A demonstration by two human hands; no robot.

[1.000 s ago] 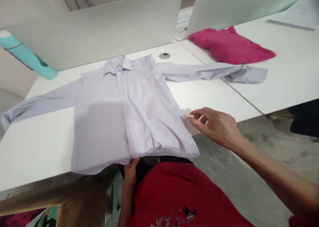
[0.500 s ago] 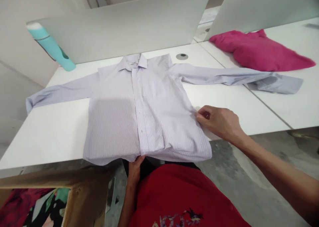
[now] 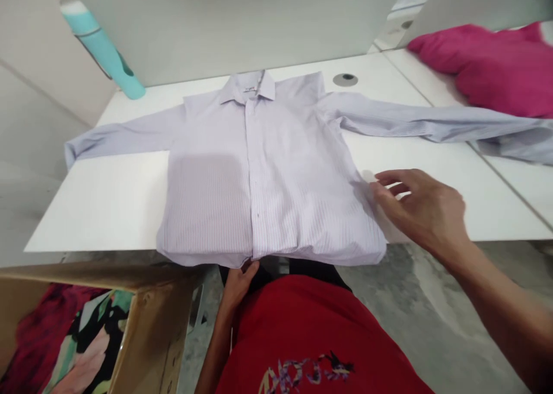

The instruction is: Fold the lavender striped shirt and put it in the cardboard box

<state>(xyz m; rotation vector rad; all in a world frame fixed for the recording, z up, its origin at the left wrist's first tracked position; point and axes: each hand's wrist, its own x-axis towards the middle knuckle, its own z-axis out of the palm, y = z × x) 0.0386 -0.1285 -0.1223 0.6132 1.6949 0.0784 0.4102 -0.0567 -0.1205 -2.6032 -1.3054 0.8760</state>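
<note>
The left hand [image 3: 237, 284] appears to be pinching the hem of the shirt [image 3: 207, 204] beside the button strip, while the right hand [image 3: 425, 207], half-open and gripping nothing visible, is hovering just beside the side edge. The step in hand looks like straightening the front, the next move calling for a light tug at that rumpling side. Pale lilac, finely striped, the shirt is lying face up on the table [image 3: 108, 204], sleeves spreading wide.

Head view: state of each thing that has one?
Striped shirt: face up, sleeves spread, slightly creased
Left hand: at the shirt's lower edge, grip unclear
Right hand: partly open, beside the shirt
Cardboard box: open, patterned cloth inside
Magenta cloth: lying bunched
Teal bottle: appears upright
</note>
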